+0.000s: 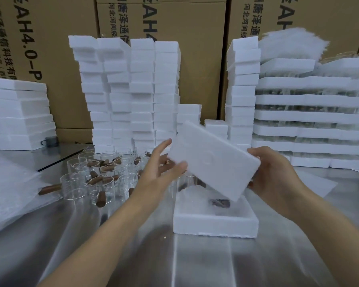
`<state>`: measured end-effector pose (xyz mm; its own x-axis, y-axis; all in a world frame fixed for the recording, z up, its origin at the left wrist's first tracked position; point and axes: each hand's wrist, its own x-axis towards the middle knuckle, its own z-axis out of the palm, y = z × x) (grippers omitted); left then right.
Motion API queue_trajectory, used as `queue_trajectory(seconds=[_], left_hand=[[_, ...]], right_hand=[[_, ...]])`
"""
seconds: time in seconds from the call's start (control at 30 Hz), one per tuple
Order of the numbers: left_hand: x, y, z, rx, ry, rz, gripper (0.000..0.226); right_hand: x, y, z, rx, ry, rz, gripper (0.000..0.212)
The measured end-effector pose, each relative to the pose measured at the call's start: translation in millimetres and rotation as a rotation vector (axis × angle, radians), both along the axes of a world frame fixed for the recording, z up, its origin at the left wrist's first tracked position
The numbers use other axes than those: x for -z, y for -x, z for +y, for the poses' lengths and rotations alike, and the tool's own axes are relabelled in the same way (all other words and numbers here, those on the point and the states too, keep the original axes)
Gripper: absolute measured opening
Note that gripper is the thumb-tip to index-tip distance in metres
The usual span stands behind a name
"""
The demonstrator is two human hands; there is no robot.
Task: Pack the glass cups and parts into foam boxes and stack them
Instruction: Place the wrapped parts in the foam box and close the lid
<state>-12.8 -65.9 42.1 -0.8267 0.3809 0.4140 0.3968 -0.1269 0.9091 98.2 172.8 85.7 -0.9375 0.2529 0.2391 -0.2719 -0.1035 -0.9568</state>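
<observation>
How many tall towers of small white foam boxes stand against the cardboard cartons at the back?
5. Four side by side at centre-left, one apart to the right. Shorter piles stand between; more may be hidden behind.

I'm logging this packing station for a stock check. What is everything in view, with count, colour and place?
foam lid: one, white, tilted in the air above the open box
open foam box: one, white, front centre of the table, with a brown part inside
glass cups: many, clear with brown handles, clustered left of centre
closed foam boxes: many, white, in tall stacks at the back
foam trays: many, white, stacked at right with glassware between
grey mug: one, by the left foam stack
cardboard cartons: several, brown, behind everything
metal table: one, silver
left hand: open, fingers at the lid's left edge
right hand: gripping the lid's right end
</observation>
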Motion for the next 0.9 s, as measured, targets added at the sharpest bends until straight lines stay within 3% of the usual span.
queue_trajectory(seconds=[0.1, 0.23, 0.4, 0.57, 0.9], left_hand=[[-6, 1, -3, -0.01, -0.072, -0.09, 0.034], [-6, 5, -3, -0.042, -0.089, -0.139, 0.047], [7, 8, 3, -0.067, 0.028, -0.146, 0.044], [17, 9, 8, -0.074, 0.165, -0.195, 0.034], [12, 18, -10, -0.008, 0.323, -0.192, 0.036]], right_hand=[[3, -2, -2, -0.068, -0.013, -0.108, 0.044], [7, 2, 4, -0.069, 0.046, -0.221, 0.062], [13, 4, 12, 0.158, -0.152, -0.285, 0.038], [28, 6, 22, 0.159, -0.359, -0.452, 0.045], [39, 15, 27, 0.112, -0.465, -0.377, 0.061]])
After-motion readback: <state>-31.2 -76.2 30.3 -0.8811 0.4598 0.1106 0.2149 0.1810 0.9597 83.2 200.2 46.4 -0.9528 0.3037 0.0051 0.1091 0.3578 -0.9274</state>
